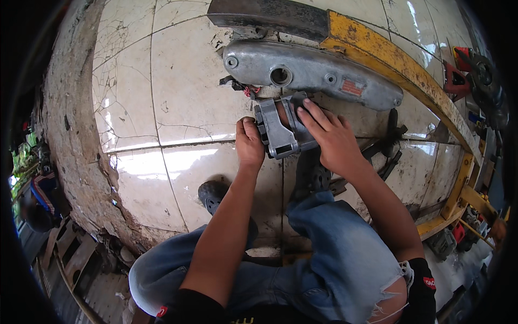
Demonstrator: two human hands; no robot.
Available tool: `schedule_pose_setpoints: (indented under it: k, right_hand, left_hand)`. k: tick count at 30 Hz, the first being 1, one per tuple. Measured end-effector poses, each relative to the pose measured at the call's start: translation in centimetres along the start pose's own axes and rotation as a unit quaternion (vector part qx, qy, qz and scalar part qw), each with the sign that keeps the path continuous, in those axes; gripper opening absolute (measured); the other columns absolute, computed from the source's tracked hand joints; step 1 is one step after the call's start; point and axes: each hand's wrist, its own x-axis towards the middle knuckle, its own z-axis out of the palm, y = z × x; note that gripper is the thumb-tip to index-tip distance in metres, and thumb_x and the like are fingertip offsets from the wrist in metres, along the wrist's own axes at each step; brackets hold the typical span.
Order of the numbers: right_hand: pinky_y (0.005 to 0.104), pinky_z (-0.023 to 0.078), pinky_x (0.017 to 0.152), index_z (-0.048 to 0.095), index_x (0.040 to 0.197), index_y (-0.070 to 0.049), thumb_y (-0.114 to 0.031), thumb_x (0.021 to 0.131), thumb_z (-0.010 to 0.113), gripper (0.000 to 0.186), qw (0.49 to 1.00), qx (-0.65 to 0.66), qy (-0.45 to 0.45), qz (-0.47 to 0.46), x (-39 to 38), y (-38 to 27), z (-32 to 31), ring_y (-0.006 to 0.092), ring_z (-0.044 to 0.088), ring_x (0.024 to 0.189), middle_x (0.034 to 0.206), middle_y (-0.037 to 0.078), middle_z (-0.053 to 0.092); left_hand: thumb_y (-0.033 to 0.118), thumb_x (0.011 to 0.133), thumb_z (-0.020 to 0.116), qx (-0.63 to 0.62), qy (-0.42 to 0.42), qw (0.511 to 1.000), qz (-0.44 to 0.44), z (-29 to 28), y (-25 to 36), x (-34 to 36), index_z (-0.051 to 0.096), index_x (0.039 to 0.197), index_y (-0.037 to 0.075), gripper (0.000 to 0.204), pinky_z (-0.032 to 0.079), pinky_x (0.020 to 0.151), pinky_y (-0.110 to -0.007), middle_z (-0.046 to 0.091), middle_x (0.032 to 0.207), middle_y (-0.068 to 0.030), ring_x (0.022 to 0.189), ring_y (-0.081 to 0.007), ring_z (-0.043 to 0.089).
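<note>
My left hand [250, 141] grips the left side of a blocky grey metal part [281, 135] with ribbed edges, in the middle of the view. My right hand [334, 137] holds its right side, fingers over the top at a dark patch [298, 100] that I cannot make out. Just beyond lies a long grey cast-metal cover [307, 73] with round holes and a small red label. A bit of dark wiring [237, 83] with red shows beside it.
A rusty yellow steel frame [388, 56] curves along the back and right. Tiled floor [189, 97] lies around my dark shoes [210, 195]. Dark tools [391, 135] lie right of my hands. Red and black machines [456, 81] stand far right, crumbled concrete [70, 108] at left.
</note>
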Motion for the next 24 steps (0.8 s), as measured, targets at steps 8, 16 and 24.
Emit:
schedule_pose_setpoints:
  k: [8,16,24]
  right_hand:
    - [0.0609,0.038,0.104,0.041,0.150,-0.021,0.008,0.075,0.058,0.082,0.998,-0.047,-0.033,-0.009,-3.6,-0.7,1.0,0.0386,0.045,0.134,0.161,0.004,0.030]
    - [0.0698,0.031,0.107,0.042,0.149,-0.021,0.008,0.076,0.059,0.080,0.998,-0.051,-0.025,0.032,0.5,-0.4,-0.4,0.0391,0.033,0.144,0.160,0.005,0.031]
    - [0.0732,0.021,0.110,0.046,0.149,-0.021,0.004,0.083,0.054,0.071,0.996,-0.092,-0.012,-0.013,-2.3,-0.8,0.7,0.0368,0.025,0.149,0.161,0.002,0.032]
  left_hand:
    - [0.042,0.107,0.037,0.001,0.001,1.000,-0.011,-0.3,0.4,-0.2,0.058,0.111,-0.001,0.049,0.046,0.087,-0.039,0.064,0.099,-0.0169,0.093,-0.0281,0.059]
    - [0.044,0.107,0.036,0.020,-0.014,0.999,-0.027,-0.3,0.6,-0.4,0.059,0.115,0.000,0.050,0.046,0.089,-0.036,0.064,0.101,-0.0146,0.094,-0.0244,0.059]
    - [0.040,0.107,0.036,-0.017,0.022,1.000,0.008,0.2,-0.5,-0.1,0.058,0.105,0.000,0.045,0.046,0.077,-0.040,0.062,0.088,-0.0156,0.080,-0.0282,0.056]
